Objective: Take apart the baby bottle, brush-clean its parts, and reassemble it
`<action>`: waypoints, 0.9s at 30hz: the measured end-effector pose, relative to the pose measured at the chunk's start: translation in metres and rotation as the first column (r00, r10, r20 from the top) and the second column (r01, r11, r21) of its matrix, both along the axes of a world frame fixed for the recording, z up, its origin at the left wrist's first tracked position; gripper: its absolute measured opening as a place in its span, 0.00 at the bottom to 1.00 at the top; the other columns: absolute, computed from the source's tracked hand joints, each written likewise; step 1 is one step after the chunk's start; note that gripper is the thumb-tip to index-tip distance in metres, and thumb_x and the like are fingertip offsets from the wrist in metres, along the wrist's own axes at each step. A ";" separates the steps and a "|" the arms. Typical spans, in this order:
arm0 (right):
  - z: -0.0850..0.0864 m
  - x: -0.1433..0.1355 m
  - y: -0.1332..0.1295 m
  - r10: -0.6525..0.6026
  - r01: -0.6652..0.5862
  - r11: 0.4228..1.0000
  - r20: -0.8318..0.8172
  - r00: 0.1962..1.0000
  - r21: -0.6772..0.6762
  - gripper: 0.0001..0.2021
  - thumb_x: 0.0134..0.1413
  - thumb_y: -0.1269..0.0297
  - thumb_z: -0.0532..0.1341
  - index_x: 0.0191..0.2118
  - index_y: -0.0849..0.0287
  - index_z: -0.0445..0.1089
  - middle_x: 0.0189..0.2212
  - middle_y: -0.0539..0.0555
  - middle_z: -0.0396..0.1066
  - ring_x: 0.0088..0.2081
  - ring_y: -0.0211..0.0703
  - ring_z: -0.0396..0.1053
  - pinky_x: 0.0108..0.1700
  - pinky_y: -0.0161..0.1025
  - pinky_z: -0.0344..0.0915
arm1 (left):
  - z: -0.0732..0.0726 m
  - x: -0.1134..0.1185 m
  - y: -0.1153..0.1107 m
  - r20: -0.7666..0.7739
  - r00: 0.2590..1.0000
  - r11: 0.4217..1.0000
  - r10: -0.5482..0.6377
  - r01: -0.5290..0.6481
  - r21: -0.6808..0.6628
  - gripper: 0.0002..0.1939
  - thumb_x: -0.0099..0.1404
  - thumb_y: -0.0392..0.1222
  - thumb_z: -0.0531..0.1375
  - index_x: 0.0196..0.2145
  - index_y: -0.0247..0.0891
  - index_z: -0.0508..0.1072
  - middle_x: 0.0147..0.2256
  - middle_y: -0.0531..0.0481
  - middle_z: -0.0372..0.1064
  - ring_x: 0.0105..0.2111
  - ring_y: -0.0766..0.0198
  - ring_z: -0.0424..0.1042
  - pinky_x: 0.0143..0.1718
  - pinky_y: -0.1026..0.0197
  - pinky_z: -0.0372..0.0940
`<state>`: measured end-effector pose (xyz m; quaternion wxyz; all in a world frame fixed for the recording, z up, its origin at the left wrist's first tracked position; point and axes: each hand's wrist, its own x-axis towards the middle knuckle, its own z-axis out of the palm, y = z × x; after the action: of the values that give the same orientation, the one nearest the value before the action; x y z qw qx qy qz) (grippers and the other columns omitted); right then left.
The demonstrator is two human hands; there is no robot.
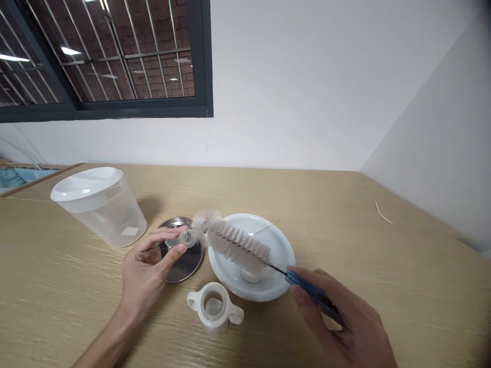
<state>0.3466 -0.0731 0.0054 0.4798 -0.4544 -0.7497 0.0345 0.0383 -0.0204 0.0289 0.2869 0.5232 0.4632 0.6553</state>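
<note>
My right hand (341, 322) is closed around the blue handle of a bottle brush (241, 244), whose white bristles point left and away. Between the thumb and fingers of my left hand (148, 268) is a small clear piece with a round rim (187, 238), too small to name. The brush's tufted tip is right beside this piece; I cannot tell if they touch. Below the bristles lies a white plate (282, 250) with a small white round item (251, 276) on it, partly hidden. A white two-handled cup-shaped part (214, 306) stands nearer to me.
A round metal dish (184, 271) lies behind my left fingers. Farther left stands a translucent pitcher with a white lid (102, 204). A thin pale strip (382, 213) lies on the wooden table (326, 204) at the right. The wall and a barred window (126, 56) rise behind.
</note>
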 end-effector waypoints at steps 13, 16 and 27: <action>-0.009 -0.007 0.004 0.148 -0.147 0.989 0.029 0.989 -0.023 0.15 0.65 0.70 0.60 0.56 0.55 0.69 0.36 0.52 0.77 0.31 0.35 0.76 0.32 0.27 0.75 | -0.011 -0.004 0.006 0.142 0.990 0.999 0.012 -0.017 0.034 0.10 0.55 0.38 0.75 0.33 0.41 0.79 0.42 0.48 0.83 0.47 0.57 0.81 0.51 0.59 0.74; -0.008 -0.003 0.006 0.135 -0.135 0.991 0.061 0.989 -0.006 0.16 0.65 0.71 0.60 0.57 0.56 0.69 0.35 0.52 0.76 0.30 0.35 0.75 0.32 0.28 0.74 | -0.009 -0.003 0.006 0.074 0.997 0.997 0.010 -0.016 0.071 0.08 0.57 0.37 0.74 0.33 0.42 0.79 0.42 0.48 0.83 0.47 0.58 0.80 0.52 0.59 0.73; -0.005 0.007 0.008 -0.031 0.030 0.998 0.020 0.999 0.048 0.12 0.64 0.68 0.62 0.52 0.55 0.72 0.34 0.51 0.77 0.27 0.36 0.75 0.28 0.29 0.74 | -0.011 -0.007 0.007 0.027 0.999 0.993 0.044 -0.047 0.108 0.08 0.58 0.36 0.73 0.34 0.43 0.79 0.41 0.51 0.83 0.46 0.61 0.80 0.52 0.61 0.72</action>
<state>0.3534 -0.0654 0.0002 0.4832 -0.4546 -0.7483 0.0047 0.0311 -0.0130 0.0174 0.2486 0.5195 0.4350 0.6922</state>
